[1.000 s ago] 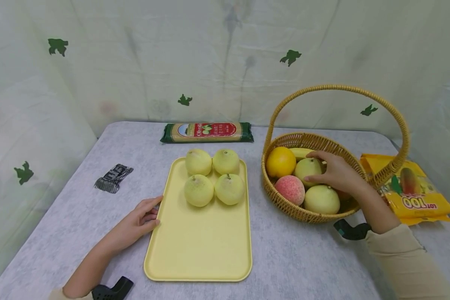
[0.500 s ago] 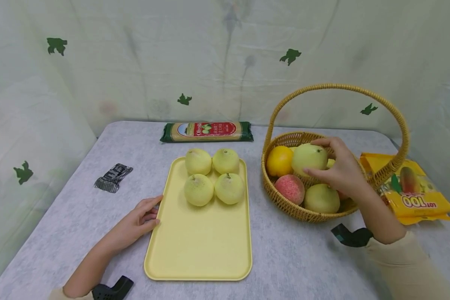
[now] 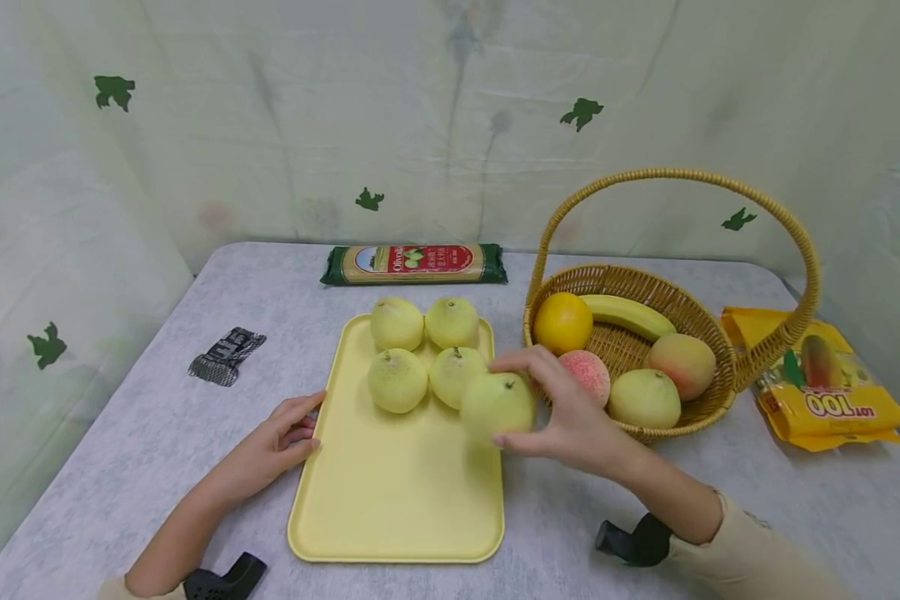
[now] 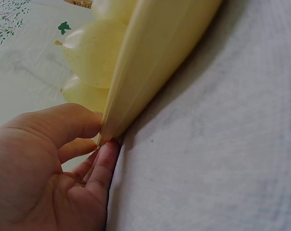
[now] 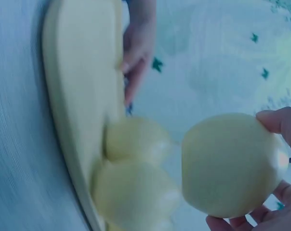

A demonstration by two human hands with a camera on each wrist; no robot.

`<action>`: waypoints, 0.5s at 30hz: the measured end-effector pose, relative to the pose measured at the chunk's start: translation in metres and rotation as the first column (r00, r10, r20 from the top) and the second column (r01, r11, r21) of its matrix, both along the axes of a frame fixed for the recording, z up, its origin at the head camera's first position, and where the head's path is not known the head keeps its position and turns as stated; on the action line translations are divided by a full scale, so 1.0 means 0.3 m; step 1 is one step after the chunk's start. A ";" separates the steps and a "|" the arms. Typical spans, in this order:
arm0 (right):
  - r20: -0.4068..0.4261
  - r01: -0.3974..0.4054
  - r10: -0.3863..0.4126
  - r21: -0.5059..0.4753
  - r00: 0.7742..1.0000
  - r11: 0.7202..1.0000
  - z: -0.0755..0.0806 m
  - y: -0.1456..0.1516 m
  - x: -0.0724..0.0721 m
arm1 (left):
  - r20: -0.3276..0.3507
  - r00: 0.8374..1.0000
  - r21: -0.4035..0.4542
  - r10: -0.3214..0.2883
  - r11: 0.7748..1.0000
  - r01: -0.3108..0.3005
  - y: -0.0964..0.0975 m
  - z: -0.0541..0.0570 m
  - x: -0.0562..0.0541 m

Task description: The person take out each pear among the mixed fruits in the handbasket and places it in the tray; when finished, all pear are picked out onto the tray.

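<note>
My right hand (image 3: 570, 417) holds a round yellow-green pear (image 3: 501, 407) between thumb and fingers, over the right side of the yellow tray (image 3: 390, 508). In the right wrist view the held pear (image 5: 232, 166) is raised above the tray, beside other pears (image 5: 138, 192). Several matching pears (image 3: 397, 380) sit grouped at the tray's far end. My left hand (image 3: 281, 437) is at the tray's left edge; in the left wrist view its fingertips pinch the tray rim (image 4: 131, 82).
The wicker basket (image 3: 630, 268) on the right, with a tall handle, holds an orange (image 3: 563, 323), a banana (image 3: 630, 313), peaches (image 3: 681, 367) and another pear (image 3: 644, 399). A pasta packet (image 3: 414, 264) lies behind the tray, a yellow bag (image 3: 832, 392) far right, a black crumpled packet (image 3: 227, 357) left.
My right hand has lifted a pear out of the basket and carried it left to the tray, uncovering the banana and a peach. My left hand has stayed at the tray's edge.
</note>
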State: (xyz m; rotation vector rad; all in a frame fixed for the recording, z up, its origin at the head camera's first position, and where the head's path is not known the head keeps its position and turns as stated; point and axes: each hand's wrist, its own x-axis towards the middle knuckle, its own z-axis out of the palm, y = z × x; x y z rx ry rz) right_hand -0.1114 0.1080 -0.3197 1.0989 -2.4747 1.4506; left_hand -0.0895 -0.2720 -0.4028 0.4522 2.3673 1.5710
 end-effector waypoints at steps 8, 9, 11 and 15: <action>0.116 -0.131 0.127 0.030 0.985 0.991 -0.121 -0.144 0.026 | -0.009 1.000 -0.001 -0.003 1.000 0.003 -0.001 -0.004 -0.001; 0.119 -0.140 0.135 0.033 0.984 0.990 -0.133 -0.156 0.026 | -0.012 1.000 -0.002 -0.004 1.000 0.004 -0.001 -0.004 -0.001; 0.126 -0.146 0.140 0.041 0.982 0.988 -0.154 -0.178 0.026 | -0.015 1.000 -0.003 -0.002 1.000 0.002 0.000 -0.004 -0.001; 0.171 -0.144 0.136 0.037 0.976 0.989 -0.181 -0.209 0.027 | -0.013 1.000 -0.003 0.000 1.000 0.000 0.000 -0.002 -0.001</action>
